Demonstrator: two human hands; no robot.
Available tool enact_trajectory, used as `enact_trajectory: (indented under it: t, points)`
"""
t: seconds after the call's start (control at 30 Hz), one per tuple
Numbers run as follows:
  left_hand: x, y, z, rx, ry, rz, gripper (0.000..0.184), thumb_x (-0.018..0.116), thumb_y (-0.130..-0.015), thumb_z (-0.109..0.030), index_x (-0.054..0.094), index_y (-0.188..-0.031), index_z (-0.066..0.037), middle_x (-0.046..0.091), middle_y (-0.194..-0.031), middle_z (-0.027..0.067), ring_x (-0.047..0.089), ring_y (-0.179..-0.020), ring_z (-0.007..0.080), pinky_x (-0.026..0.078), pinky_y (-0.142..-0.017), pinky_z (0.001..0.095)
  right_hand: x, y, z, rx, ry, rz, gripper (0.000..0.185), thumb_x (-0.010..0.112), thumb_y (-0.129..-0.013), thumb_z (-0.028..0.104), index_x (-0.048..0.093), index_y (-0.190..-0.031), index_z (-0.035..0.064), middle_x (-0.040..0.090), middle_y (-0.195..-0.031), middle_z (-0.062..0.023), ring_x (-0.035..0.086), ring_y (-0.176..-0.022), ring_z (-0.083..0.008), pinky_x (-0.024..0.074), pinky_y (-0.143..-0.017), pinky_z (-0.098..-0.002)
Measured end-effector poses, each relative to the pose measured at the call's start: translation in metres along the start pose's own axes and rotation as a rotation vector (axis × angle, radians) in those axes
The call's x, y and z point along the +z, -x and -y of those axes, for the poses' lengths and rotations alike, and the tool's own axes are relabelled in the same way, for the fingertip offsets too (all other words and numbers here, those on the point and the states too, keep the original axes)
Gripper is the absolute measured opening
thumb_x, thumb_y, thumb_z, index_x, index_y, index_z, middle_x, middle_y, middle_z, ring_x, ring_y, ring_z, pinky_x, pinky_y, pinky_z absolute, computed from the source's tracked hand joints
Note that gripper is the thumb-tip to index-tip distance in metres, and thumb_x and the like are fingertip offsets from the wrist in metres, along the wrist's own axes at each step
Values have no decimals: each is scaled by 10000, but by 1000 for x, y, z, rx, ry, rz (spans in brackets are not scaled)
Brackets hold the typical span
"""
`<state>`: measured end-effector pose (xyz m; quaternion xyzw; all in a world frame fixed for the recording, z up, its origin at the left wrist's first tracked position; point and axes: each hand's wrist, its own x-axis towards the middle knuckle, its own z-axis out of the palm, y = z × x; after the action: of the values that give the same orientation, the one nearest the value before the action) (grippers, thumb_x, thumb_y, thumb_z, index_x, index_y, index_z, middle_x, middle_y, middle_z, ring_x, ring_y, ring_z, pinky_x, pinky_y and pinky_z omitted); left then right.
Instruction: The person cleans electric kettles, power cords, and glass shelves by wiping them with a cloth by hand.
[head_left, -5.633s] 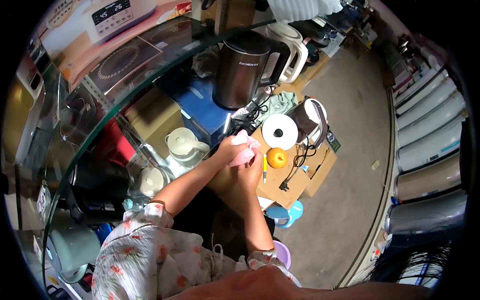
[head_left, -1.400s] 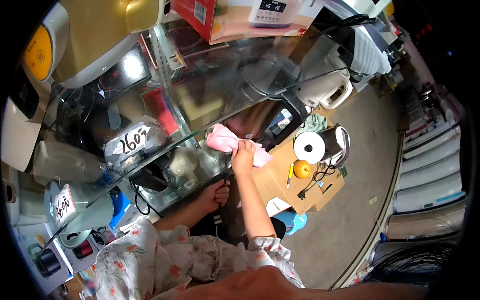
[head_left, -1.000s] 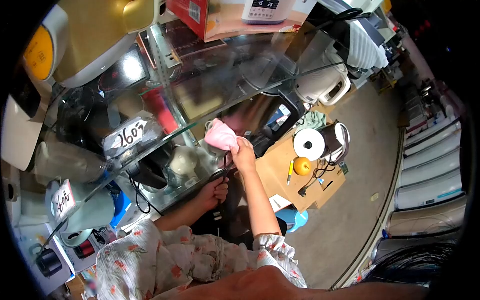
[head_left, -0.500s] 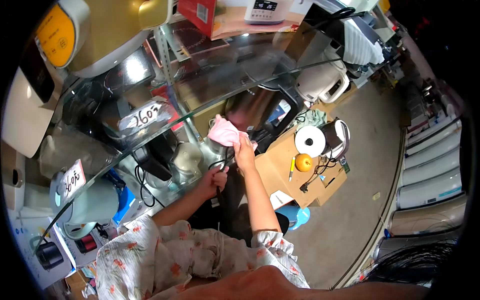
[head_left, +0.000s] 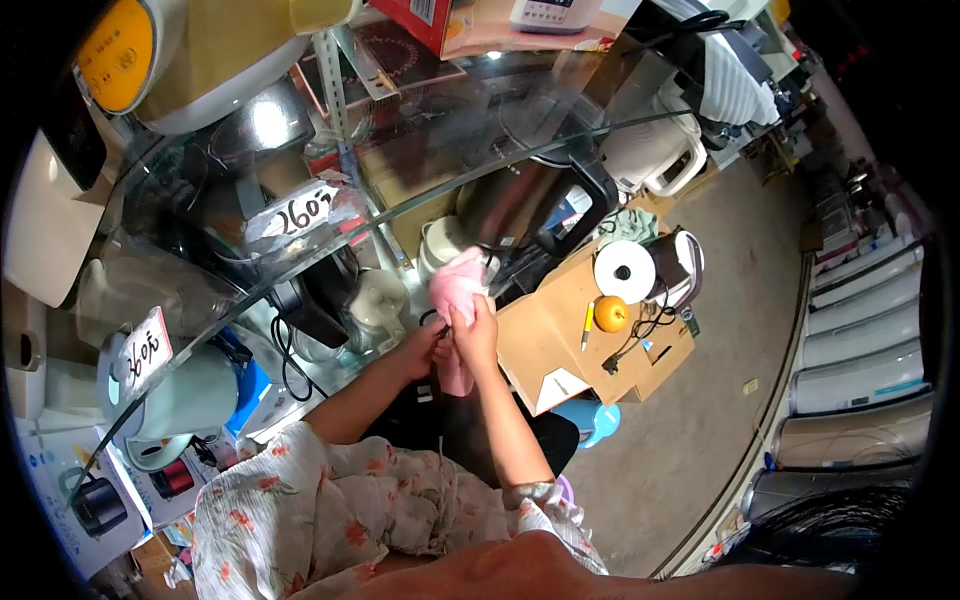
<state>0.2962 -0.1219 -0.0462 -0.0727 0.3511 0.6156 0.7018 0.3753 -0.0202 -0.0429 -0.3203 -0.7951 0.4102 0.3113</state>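
A crumpled pink cloth (head_left: 459, 284) is held in my right hand (head_left: 475, 332), its fingers closed round it, with part of the cloth hanging below. Close against it on the left, my left hand (head_left: 424, 350) is closed on a black cord, mostly hidden by the fingers. Behind the cloth stands a dark brown kettle (head_left: 507, 203) with a black handle, under the edge of the glass shelf (head_left: 420, 196). A cream kettle (head_left: 378, 304) is just left of my hands.
On a cardboard box (head_left: 540, 335) at the right lie a white lid (head_left: 624, 271), an orange round fruit (head_left: 611, 314), a yellow pen (head_left: 587, 325) and a black plug. A white-and-brown kettle (head_left: 676, 268) stands behind them. A blue container (head_left: 598, 424) is below. Price tags (head_left: 146, 354) hang at the left.
My right hand has brought the pink cloth down from the dark kettle's side to my left hand. The two hands now meet, and the cord between them is mostly covered.
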Motion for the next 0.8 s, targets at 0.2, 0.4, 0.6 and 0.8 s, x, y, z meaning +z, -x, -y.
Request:
enact_trajectory:
  t: [0.2, 0.4, 0.6, 0.8]
  points:
    - [-5, 2, -1, 72, -48, -66, 320, 446, -930, -411, 492, -815, -116, 401, -547, -52, 362, -446, 63, 255, -399, 207, 16, -56, -25, 3, 169, -211, 271, 631, -792, 129, 544, -1001, -22, 550, -991, -218, 545, -904, -383, 449, -819, -407]
    - [21, 21, -11, 88, -160, -141, 292, 448, -938, -379, 507, -811, -123, 350, -536, -65, 326, -435, 69, 245, -416, 227, -29, -41, -8, 587, -838, 6, 261, 586, -895, 201, 536, -1060, 4, 616, -938, -119, 595, -688, -157, 507, -609, -295]
    - [37, 17, -4, 276, -511, -180, 255, 445, -927, -278, 537, -776, -94, 449, -571, -37, 396, -464, 79, 295, -419, 245, 4, -25, -10, 418, -544, -62, 261, 588, -893, 159, 477, -1084, 20, 573, -952, -102, 556, -779, -153, 475, -633, -279]
    - [51, 23, -20, 392, -590, -198, 276, 378, -973, -296, 491, -831, -87, 314, -520, -57, 252, -374, 76, 209, -363, 244, -15, -47, -3, 717, -1259, 266, 342, 569, -896, 119, 436, -1202, 43, 617, -993, -122, 619, -854, -240, 530, -708, -378]
